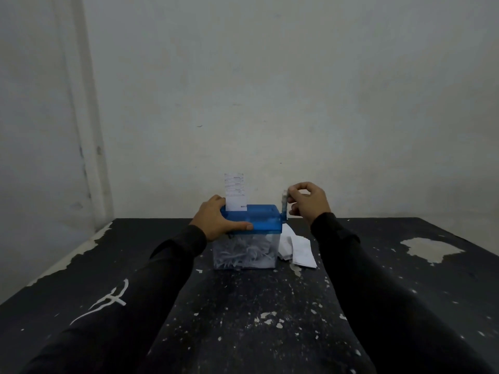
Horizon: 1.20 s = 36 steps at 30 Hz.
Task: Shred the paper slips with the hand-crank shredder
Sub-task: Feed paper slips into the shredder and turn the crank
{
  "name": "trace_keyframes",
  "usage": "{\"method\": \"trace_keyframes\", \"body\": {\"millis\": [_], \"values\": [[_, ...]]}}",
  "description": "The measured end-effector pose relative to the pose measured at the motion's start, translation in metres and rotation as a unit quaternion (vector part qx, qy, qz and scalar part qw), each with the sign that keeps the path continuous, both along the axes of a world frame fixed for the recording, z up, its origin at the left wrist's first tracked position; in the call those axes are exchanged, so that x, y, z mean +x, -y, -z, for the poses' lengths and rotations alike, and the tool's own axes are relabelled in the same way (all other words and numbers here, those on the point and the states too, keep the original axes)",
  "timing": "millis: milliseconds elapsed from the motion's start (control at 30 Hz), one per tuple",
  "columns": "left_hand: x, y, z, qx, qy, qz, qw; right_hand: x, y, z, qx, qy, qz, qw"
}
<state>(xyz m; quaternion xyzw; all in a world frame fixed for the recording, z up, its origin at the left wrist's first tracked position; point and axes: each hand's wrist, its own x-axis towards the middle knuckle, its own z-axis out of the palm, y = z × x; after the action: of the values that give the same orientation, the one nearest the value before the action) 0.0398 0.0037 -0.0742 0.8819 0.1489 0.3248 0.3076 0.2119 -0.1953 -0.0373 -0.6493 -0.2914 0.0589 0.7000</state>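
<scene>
We see the shredder [249, 233] standing on the black desk [243, 319], near its far edge and close to the pale wall [270, 76]. Its blue lid [266, 221] sits on a clear bin [244, 255], and the bin is packed with white shreds [240, 253].

One slip [235, 191] stands upright in the slot at the left part of the lid, most of it above the lid, printed lines facing us.

The left hand [216, 220] grips the left end of the lid: the thumb lies along the front edge and the fingers [218, 199] curl over the top, just beside the slip.

The right hand [307, 202] is raised at the right side of the shredder, fingers curled and pinching the knob of the crank [284, 209]. The crank arm points upward from the lid's right end. The knob is blurred, so we judge the pinch mainly from how the fingertips close around it.

More slips [297, 249] lie in a loose heap on the desk, touching or just beside the right wall of the bin, below the right hand.

Both arms wear black sleeves; the left sleeve [121, 292] bears a white mark. The desk paint is chipped, with a large pale patch [429, 249] well to the right.
</scene>
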Motion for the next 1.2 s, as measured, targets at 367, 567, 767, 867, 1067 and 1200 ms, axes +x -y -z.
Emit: {"method": "trace_keyframes", "body": {"millis": [367, 567, 767, 867, 1067, 1200], "values": [[-0.002, 0.007, 0.0, -0.001, 0.001, -0.005, 1.0, 0.022, -0.026, 0.077, -0.248, 0.104, 0.102, 0.958], [0.0, 0.006, 0.0, -0.003, -0.002, -0.001, 1.0, -0.008, 0.006, 0.105, -0.165, 0.152, 0.097, 0.97], [0.0, 0.006, -0.002, -0.009, -0.006, -0.003, 1.0, -0.027, 0.013, 0.06, -0.001, 0.208, 0.064, 0.976], [0.0, 0.005, -0.001, -0.006, -0.006, -0.004, 1.0, -0.022, 0.01, 0.042, -0.007, 0.205, 0.023, 0.978], [-0.001, 0.003, 0.001, 0.0, 0.007, 0.001, 1.0, 0.0, -0.013, 0.024, -0.04, 0.152, 0.036, 0.987], [-0.002, 0.004, 0.0, 0.009, 0.001, -0.004, 1.0, 0.017, -0.028, 0.023, -0.053, 0.116, 0.088, 0.988]]}}
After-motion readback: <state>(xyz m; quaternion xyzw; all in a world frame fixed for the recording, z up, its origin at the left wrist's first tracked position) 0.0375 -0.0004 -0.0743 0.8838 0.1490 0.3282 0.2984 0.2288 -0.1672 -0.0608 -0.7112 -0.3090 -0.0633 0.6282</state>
